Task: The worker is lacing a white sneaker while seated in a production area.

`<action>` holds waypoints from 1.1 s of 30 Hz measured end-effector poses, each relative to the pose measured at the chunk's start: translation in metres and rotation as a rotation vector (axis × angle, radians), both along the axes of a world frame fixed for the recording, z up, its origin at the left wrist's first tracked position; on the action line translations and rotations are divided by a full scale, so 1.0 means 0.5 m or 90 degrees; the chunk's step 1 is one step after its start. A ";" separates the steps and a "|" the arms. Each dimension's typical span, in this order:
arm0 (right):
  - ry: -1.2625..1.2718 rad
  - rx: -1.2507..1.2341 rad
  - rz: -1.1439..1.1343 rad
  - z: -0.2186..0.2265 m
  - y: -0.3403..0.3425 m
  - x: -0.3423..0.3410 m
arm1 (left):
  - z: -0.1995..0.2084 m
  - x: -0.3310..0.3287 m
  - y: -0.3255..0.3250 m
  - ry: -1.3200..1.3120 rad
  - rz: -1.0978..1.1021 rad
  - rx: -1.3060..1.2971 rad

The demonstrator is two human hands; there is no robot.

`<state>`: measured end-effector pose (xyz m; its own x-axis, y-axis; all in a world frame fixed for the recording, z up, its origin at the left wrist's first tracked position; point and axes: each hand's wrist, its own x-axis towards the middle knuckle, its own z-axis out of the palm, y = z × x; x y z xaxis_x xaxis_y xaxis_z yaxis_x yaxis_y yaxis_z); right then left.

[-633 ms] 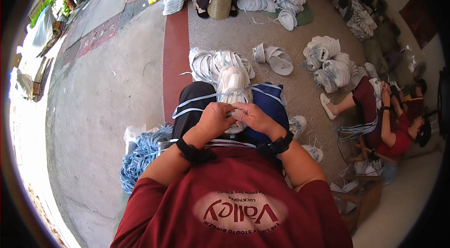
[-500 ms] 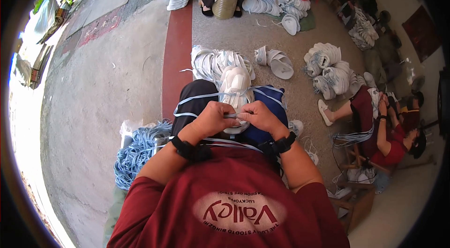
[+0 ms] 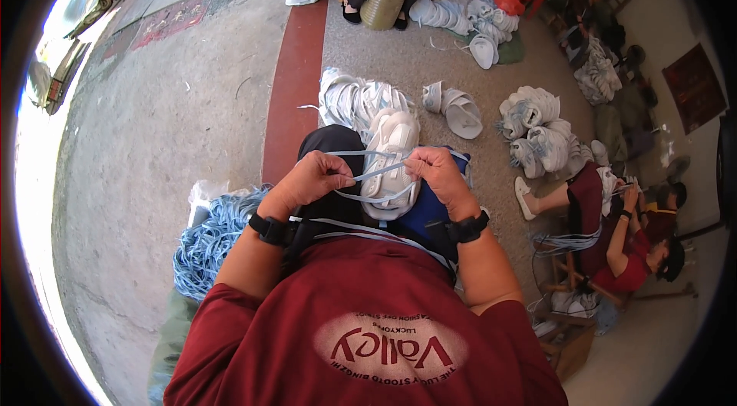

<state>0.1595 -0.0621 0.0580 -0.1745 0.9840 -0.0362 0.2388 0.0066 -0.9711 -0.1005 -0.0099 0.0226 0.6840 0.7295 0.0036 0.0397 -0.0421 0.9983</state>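
A white sneaker [image 3: 393, 141] rests on my lap between my thighs, its sole end toward me not fully visible. Light blue shoelace [image 3: 378, 173] runs across its upper and loops out to both sides. My left hand [image 3: 322, 176], left of the shoe over my dark trouser leg, pinches the lace between thumb and fingertips. At the shoe's right edge, my right hand [image 3: 436, 169] has its fingers closed on the lace too. Between the hands the lace is stretched over the shoe. More lace strands lie across my waist.
A heap of blue laces [image 3: 211, 241] lies beside my left hip. White shoe pieces are piled in front of my knees [image 3: 357, 103], with a loose pair [image 3: 461, 114] and another pile [image 3: 541, 130] to the right. Co-workers sit ahead and at right, near a wooden stool [image 3: 572, 283].
My hands have moved apart from near the shoe's middle, the left going left and the right going right. The lace between them is drawn out. The whole view has shifted slightly.
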 end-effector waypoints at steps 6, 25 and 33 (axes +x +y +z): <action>0.109 -0.039 -0.042 -0.007 0.004 -0.004 | 0.013 -0.092 0.040 -0.537 0.328 -0.170; -0.569 0.169 -0.157 -0.113 0.024 -0.035 | -0.064 0.168 0.028 -0.183 0.177 -0.446; -0.443 0.064 -0.197 -0.117 0.029 -0.031 | -0.120 0.225 0.087 -0.093 0.264 -0.182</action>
<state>0.1438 -0.0478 -0.0006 0.1396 0.9887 0.0553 0.8004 -0.0798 -0.5941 0.0121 0.0336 -0.0374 0.3454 0.9244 -0.1616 -0.1457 0.2230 0.9639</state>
